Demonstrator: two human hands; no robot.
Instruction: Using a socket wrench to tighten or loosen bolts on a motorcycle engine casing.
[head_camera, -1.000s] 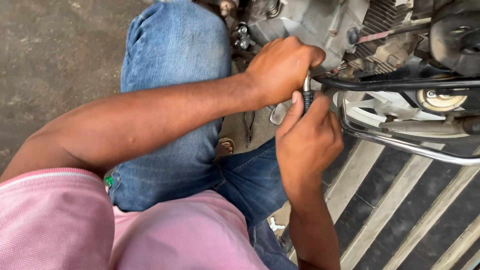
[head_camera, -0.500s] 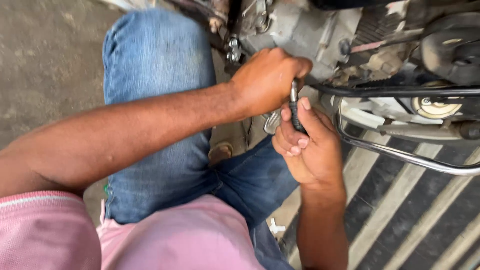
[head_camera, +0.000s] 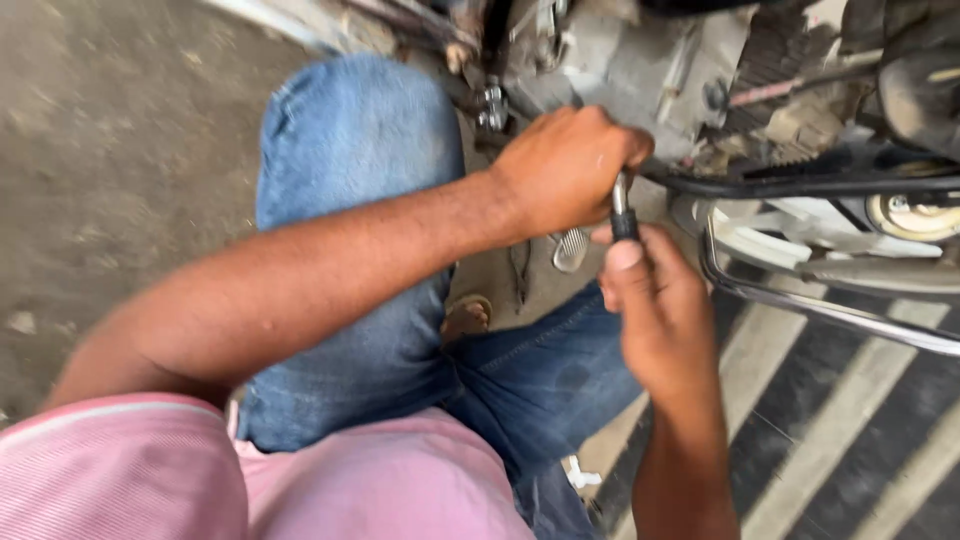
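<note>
Bare, dusty concrete ground (head_camera: 110, 170) spreads to the left of the left hand (head_camera: 565, 165). Below and to the right of the right hand (head_camera: 660, 320), a black-and-pale striped floor surface (head_camera: 850, 430) runs diagonally beneath the motorcycle's chrome bar (head_camera: 830, 312).

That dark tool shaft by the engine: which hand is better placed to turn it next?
Probably the right hand: its fingers pinch the tool shaft at its lower end. The left hand is fisted over the top, seemingly steadying it.

My jeans (head_camera: 350, 200) are faded blue and my shirt (head_camera: 300, 480) is pink. The tool (head_camera: 622, 210) I grip has a silver shaft and black handle. To the right the floor (head_camera: 850, 440) carries black and pale diagonal stripes.
</note>
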